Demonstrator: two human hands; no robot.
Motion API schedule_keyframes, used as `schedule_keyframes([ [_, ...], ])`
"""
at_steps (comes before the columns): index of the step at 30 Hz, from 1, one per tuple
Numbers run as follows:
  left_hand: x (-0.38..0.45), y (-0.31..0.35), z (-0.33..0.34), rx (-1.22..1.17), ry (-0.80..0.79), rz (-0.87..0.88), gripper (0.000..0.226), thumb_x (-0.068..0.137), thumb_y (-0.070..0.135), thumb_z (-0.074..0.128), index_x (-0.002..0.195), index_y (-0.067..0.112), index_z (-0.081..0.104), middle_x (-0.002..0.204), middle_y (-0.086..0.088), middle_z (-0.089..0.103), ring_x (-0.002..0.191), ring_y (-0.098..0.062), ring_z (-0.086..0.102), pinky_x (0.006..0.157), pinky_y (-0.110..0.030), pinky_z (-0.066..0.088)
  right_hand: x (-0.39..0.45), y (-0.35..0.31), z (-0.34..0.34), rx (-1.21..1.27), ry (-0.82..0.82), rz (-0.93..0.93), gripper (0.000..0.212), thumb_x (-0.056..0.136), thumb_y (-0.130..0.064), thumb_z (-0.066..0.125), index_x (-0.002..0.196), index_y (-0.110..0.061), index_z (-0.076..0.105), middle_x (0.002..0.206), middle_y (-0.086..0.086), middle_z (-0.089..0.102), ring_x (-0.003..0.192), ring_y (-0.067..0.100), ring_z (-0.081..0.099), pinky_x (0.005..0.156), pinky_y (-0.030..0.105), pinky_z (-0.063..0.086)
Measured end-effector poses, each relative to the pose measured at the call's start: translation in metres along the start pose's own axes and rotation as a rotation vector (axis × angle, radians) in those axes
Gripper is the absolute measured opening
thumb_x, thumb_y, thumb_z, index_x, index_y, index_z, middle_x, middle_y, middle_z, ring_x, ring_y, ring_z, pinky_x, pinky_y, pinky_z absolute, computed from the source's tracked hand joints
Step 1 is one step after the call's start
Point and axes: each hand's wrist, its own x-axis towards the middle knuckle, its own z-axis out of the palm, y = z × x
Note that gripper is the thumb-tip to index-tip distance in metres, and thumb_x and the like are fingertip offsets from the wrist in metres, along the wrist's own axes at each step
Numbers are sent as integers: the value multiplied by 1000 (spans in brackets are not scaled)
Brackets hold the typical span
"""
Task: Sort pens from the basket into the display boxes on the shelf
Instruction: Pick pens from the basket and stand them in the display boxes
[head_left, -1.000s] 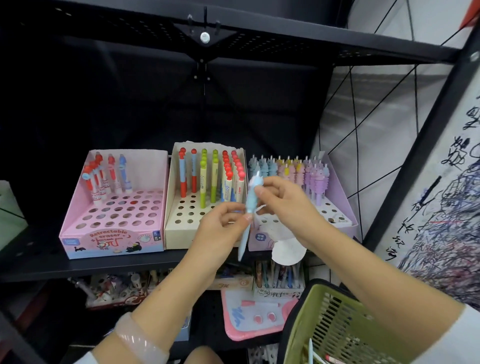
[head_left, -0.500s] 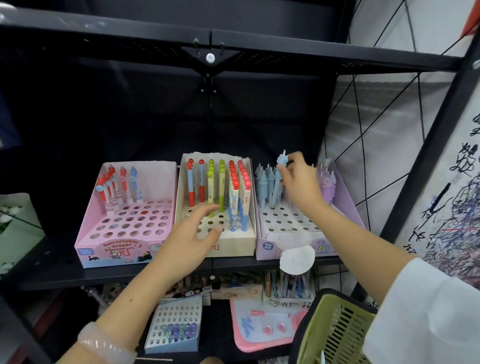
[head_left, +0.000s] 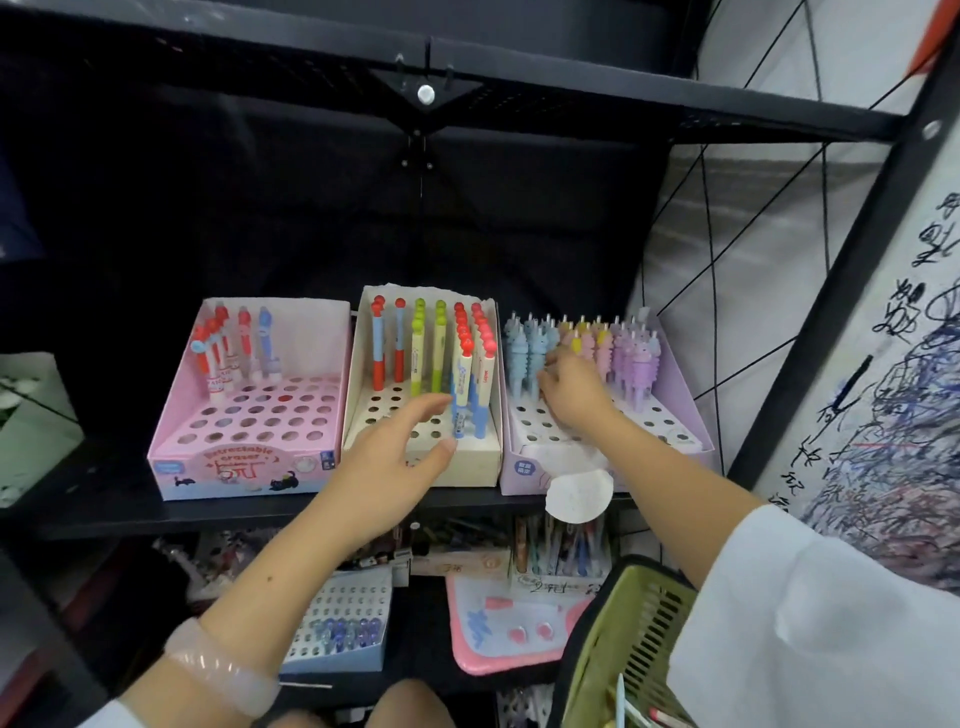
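Observation:
Three display boxes stand side by side on the black shelf: a pink box (head_left: 244, 465) with a few red and blue pens, a cream box (head_left: 475, 460) with red, green and blue pens, and a purple box (head_left: 688, 400) with blue, pink and purple animal pens. My right hand (head_left: 574, 389) is inside the purple box, its fingertips curled round a blue pen (head_left: 540, 358) in the left rows. My left hand (head_left: 392, 457) hovers in front of the cream box with fingers spread and holds nothing. The green basket (head_left: 631, 618) hangs at the lower right with a few pens (head_left: 621, 693) in it.
A black shelf board (head_left: 519, 78) runs close overhead. The lower shelf holds a blue-white box of small items (head_left: 343, 623), a pink pouch (head_left: 498, 634) and pen boxes. A white round tag (head_left: 576, 493) hangs off the purple box's front. A scribbled test sheet (head_left: 893, 415) covers the right wall.
My right hand has come down from above the blue pens to their lower part inside the purple box. My left hand let go of the pen earlier and stays open by the cream box.

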Motion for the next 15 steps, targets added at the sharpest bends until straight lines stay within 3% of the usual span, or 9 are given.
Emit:
schedule_keyframes([
  [3, -12, 3, 9, -19, -16, 17, 42, 93, 28, 52, 133, 33, 42, 127, 22, 45, 115, 8, 38, 86, -3, 27, -19, 1, -11, 63, 33, -21, 15, 97, -15, 45, 104, -11, 58, 98, 10, 65, 60, 11, 50, 57, 20, 37],
  [5, -23, 8, 22, -19, -48, 46, 41, 93, 27, 52, 132, 30, 43, 123, 25, 44, 110, 11, 37, 84, 3, 26, -39, 3, -30, 75, 63, -66, 21, 96, -14, 46, 112, -9, 59, 113, 9, 64, 81, 16, 60, 70, 21, 42],
  [6, -28, 12, 32, -29, -77, 59, 41, 92, 28, 52, 132, 31, 43, 120, 27, 43, 109, 13, 37, 83, 4, 26, -53, 6, -40, 99, 48, -106, 22, 96, -14, 47, 114, -11, 59, 110, 6, 66, 87, 15, 62, 74, 22, 46],
  [8, -38, 20, 57, -50, -154, 86, 41, 92, 30, 52, 132, 30, 44, 121, 26, 45, 111, 11, 38, 87, -3, 29, -92, 19, -57, 189, -56, -176, 17, 95, -12, 47, 106, -18, 59, 95, -2, 68, 78, 5, 64, 73, 21, 52],
  [11, -54, 27, 106, -59, -292, 131, 42, 91, 27, 55, 132, 24, 46, 130, 10, 52, 119, -2, 45, 94, -15, 32, -156, 61, -64, 140, -201, -152, 16, 94, -14, 49, 102, -22, 61, 77, -14, 65, 66, -3, 61, 66, 10, 49],
  [13, -65, 27, 140, -28, -419, 139, 43, 92, 31, 53, 134, 26, 44, 135, 8, 49, 123, -8, 44, 95, -19, 34, -196, 102, -57, -56, -304, -80, 16, 93, -17, 53, 105, -19, 63, 78, -12, 64, 66, -6, 58, 63, 7, 42],
  [15, -76, 23, 172, -6, -547, 118, 44, 94, 36, 49, 136, 29, 39, 138, 7, 47, 125, -9, 42, 98, -23, 35, -231, 148, -42, -208, -435, 35, 20, 92, -15, 54, 110, -12, 63, 92, -1, 68, 81, 9, 63, 71, 15, 42],
])
